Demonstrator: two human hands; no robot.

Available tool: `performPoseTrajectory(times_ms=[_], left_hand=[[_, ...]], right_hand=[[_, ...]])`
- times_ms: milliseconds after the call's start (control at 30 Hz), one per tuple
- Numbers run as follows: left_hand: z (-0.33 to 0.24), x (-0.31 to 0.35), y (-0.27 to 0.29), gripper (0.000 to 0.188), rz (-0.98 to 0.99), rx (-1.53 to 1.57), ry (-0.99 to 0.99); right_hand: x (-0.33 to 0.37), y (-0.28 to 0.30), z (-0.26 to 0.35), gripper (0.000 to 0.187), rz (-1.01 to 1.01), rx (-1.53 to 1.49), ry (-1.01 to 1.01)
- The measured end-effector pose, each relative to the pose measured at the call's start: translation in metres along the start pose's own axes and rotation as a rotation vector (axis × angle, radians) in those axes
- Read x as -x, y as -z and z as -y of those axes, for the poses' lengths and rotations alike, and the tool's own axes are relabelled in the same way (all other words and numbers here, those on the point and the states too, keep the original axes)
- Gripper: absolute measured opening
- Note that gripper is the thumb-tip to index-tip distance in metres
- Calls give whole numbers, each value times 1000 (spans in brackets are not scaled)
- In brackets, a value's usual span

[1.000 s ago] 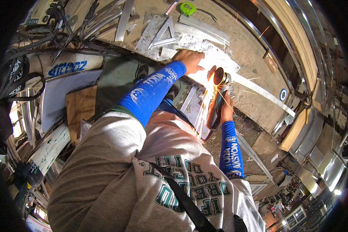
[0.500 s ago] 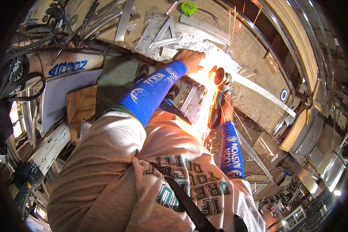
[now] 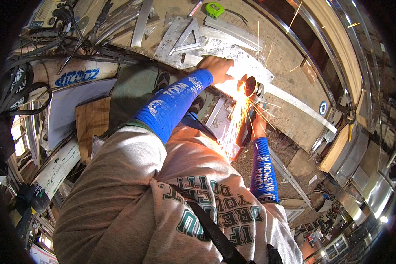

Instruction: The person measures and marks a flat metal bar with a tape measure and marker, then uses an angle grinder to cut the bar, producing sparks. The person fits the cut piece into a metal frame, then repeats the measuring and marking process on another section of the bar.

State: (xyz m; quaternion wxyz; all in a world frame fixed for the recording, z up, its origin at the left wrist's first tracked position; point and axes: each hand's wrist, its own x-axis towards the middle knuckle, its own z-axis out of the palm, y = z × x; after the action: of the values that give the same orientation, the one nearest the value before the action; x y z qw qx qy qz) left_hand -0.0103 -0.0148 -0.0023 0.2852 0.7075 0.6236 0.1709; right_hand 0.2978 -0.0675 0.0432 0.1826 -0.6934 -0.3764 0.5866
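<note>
My right hand (image 3: 259, 123) is wrapped round an angle grinder (image 3: 245, 127), whose body is partly hidden by sparks. Its round disc (image 3: 250, 86) meets the work within a bright white glare. A shower of orange sparks (image 3: 238, 114) falls from the disc toward my lap. A long flat metal strip (image 3: 301, 104) runs from the glare out to the right. At the strip's left end, my left hand (image 3: 217, 68) is closed and bears down on it; the glare washes out its fingertips. Both forearms wear blue sleeves.
Beyond my left hand lie a metal triangle square (image 3: 187, 38), flat metal bars (image 3: 233, 36) and a green tape measure (image 3: 214, 9). A roll of tape (image 3: 323, 108) sits to the right. Black cables (image 3: 53, 46) tangle at the left, near a wooden board (image 3: 92, 118).
The spark stream has become narrower and the glare has eased. The grinder has shifted very slightly, while my left hand and the strip stay in place.
</note>
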Motion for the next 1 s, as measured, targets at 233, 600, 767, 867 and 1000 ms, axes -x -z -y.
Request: performPoseTrajectory(times_ms=[233, 600, 767, 867, 1000], left_hand=[[-1, -3, -3, 50, 16, 16, -4], [2, 0, -2, 51, -28, 18, -11], [0, 0, 0, 52, -13, 21, -14], [0, 0, 0, 52, -9, 19, 7], [0, -1, -3, 52, -15, 40, -10]], right_hand=[[-14, -6, -23, 62, -177, -144, 209], [2, -6, 3, 62, 84, -151, 23], [-14, -1, -18, 63, -5, -132, 105], [3, -5, 7, 63, 61, -151, -4], [-15, 1, -18, 61, -54, -57, 161]])
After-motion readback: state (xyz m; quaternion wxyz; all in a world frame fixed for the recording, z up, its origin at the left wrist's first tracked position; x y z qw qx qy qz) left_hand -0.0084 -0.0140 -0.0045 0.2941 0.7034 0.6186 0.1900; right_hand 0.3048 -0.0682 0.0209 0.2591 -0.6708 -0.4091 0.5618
